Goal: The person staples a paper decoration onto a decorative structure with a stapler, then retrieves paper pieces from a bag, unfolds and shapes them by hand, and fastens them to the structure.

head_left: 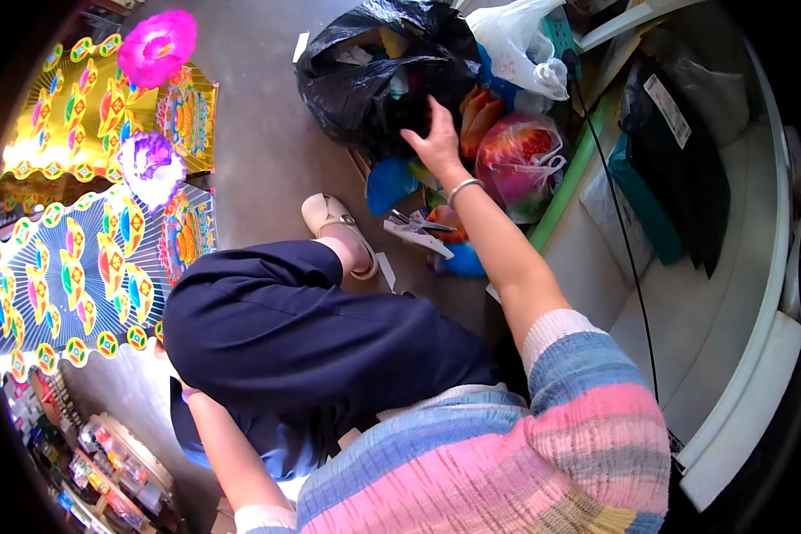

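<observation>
My right hand (438,142), with a bracelet at the wrist, reaches to the near side of a large black plastic bag (343,102). Its thumb and forefinger are spread, and I see nothing held between them. The bag gapes at the top, showing some mixed contents. Right beside that hand are orange folded pieces (481,120) and a clear plastic bag (521,165) with red and pink stuff inside. My left hand (160,351) is almost wholly hidden behind my bent knee, so its fingers do not show.
A white plastic bag (521,44) sits behind the clear one. Blue pieces (390,185) and a white-and-grey item (420,233) lie near my foot. Shiny patterned panels (71,267) with paper-like flowers (156,49) stand at left. A pale curved seat (694,329) borders the right.
</observation>
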`<control>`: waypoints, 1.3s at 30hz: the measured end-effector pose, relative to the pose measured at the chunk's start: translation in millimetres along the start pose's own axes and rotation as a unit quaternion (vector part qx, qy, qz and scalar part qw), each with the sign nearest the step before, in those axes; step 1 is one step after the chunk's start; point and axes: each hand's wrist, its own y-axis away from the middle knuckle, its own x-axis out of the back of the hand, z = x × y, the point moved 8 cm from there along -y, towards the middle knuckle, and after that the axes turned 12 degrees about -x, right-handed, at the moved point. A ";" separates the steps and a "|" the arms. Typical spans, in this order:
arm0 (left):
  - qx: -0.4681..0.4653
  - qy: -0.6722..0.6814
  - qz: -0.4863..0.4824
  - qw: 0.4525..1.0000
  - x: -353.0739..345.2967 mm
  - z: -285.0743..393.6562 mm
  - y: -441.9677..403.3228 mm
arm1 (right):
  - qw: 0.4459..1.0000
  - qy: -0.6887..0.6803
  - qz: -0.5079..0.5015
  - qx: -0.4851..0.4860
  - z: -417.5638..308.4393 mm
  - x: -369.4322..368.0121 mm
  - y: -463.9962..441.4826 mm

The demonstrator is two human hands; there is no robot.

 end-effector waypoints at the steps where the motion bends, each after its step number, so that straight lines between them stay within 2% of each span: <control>1: 0.002 0.003 -0.002 1.000 0.0 0.5 0.5 | 0.997 -0.060 -0.035 -0.041 -5.3 -17.2 -7.8; 3: 0.004 0.005 -0.009 1.000 -2.1 0.5 2.1 | 0.983 -0.120 -0.107 -0.094 -27.0 -42.3 -13.4; 5: 0.009 0.006 -0.015 1.000 -4.0 0.3 4.5 | 0.988 0.041 -0.132 0.075 -77.0 -48.0 -7.9; 6: 0.008 0.008 -0.018 1.000 -3.0 -0.3 4.9 | 0.978 0.071 -0.094 0.174 -105.1 -42.6 3.8; 7: 0.012 0.010 -0.021 1.000 -3.6 0.0 8.2 | 0.954 0.153 -0.172 0.192 -115.9 -54.4 16.8; 9: 0.017 0.012 -0.023 1.000 -1.7 -1.1 11.0 | 0.910 0.136 -0.198 0.337 -125.8 -70.1 47.3; 10: 0.018 0.014 -0.027 0.999 -3.4 -1.1 12.5 | 0.870 0.113 -0.301 0.373 -128.7 -70.2 59.4; 11: 0.020 0.019 -0.029 0.999 -4.6 -1.7 14.3 | 0.849 0.057 -0.290 0.439 -128.5 -68.4 67.4; 13: 0.024 0.024 -0.035 0.999 -5.5 -4.2 16.5 | 0.888 -0.023 -0.275 0.369 -115.1 -57.1 44.5; 14: 0.025 0.028 -0.040 0.998 -10.5 -4.6 16.7 | 0.944 -0.017 -0.211 0.254 -100.9 -49.1 22.0; 15: 0.026 0.034 -0.041 0.998 -11.6 -8.5 16.7 | 0.981 -0.079 -0.142 0.110 -75.9 -40.9 -1.6; 16: 0.027 0.040 -0.046 0.998 -16.5 -9.3 17.7 | 0.984 -0.163 -0.072 -0.007 -58.5 -27.0 -22.8; 17: 0.031 0.044 -0.049 0.997 -20.0 -10.7 17.8 | 0.990 -0.136 -0.001 -0.029 -46.4 -20.8 -38.5; 18: 0.033 0.052 -0.052 0.997 -24.2 -12.2 18.7 | 0.996 -0.081 0.022 -0.036 -40.3 -24.4 -49.7; 19: 0.038 0.063 -0.057 0.996 -25.5 -17.4 18.2 | 0.999 -0.007 0.048 0.022 -51.7 -24.4 -54.1; 21: 0.043 0.131 -0.068 0.988 -34.3 -44.2 7.8 | 0.988 0.122 0.030 0.091 -58.7 -44.3 -61.5; 22: 0.037 0.206 -0.073 0.975 -43.8 -83.8 1.6 | 0.984 0.162 -0.058 0.051 -52.8 -58.1 -67.2; 23: 0.019 0.244 -0.080 0.966 -50.0 -110.6 -3.9 | 0.980 0.182 -0.078 0.031 -48.3 -63.9 -71.5; 24: -0.012 0.129 -0.093 0.987 -50.8 -113.8 8.7 | 0.974 0.199 -0.107 0.020 -36.9 -72.8 -76.4; 25: 0.188 0.118 -0.089 0.971 -39.2 1.7 43.7 | 0.984 0.160 -0.078 -0.006 -33.9 -62.1 -76.5; 26: 0.119 0.072 -0.124 0.982 -36.0 57.1 47.8 | 0.983 0.166 -0.077 -0.016 -29.2 -57.5 -80.5; 27: 0.105 0.094 -0.144 0.980 -42.0 27.6 46.1 | 0.988 0.135 -0.059 -0.036 -23.0 -51.2 -84.6; 28: 0.095 0.072 -0.143 0.982 -40.0 37.1 48.2 | 0.992 0.088 -0.038 -0.078 -15.5 -44.2 -87.5; 32: 0.076 0.022 -0.174 0.982 -46.2 62.7 51.6 | 0.981 -0.051 -0.069 -0.172 -0.6 -39.3 -97.3; 33: 0.076 -0.002 -0.185 0.980 -46.1 69.1 53.0 | 0.968 -0.102 -0.095 -0.208 -8.1 -34.0 -96.9; 34: 0.071 0.031 -0.189 0.979 -49.5 63.0 52.7 | 0.950 -0.151 -0.121 -0.243 -10.6 -33.7 -94.7; 35: 0.061 0.039 -0.193 0.979 -50.5 63.1 53.9 | 0.904 -0.295 -0.149 -0.272 -2.2 -44.6 -95.0; 37: 0.059 0.056 -0.197 0.977 -52.2 65.5 56.5 | 0.845 -0.413 -0.185 -0.285 1.4 -47.5 -94.9; 39: 0.071 0.099 -0.189 0.974 -57.8 43.3 55.5 | 0.867 -0.393 -0.179 -0.249 -4.1 -35.1 -97.4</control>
